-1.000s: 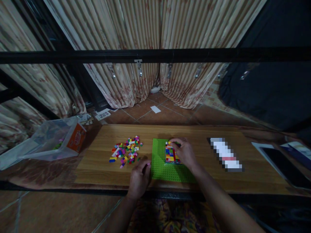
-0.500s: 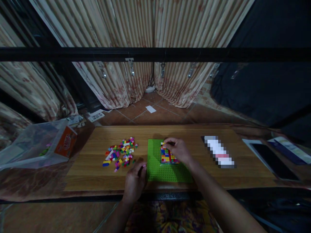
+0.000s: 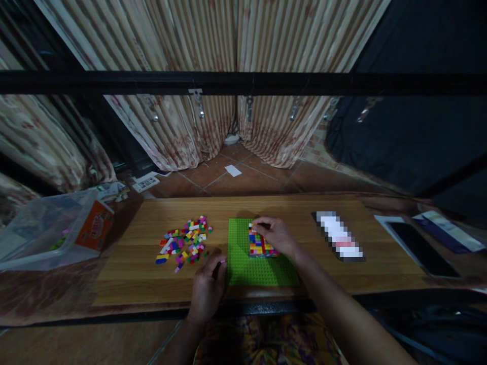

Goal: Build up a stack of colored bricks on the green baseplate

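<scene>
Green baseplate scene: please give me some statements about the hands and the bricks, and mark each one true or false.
1. The right hand rests on the multicoloured brick block on the green baseplate. True.
2. The loose bricks lie to the right of the baseplate. False: they lie to its left.
3. The left hand touches the baseplate's near left edge. True.
4. The clear plastic box stands on the baseplate. False: it lies far left, off the wooden board.
</scene>
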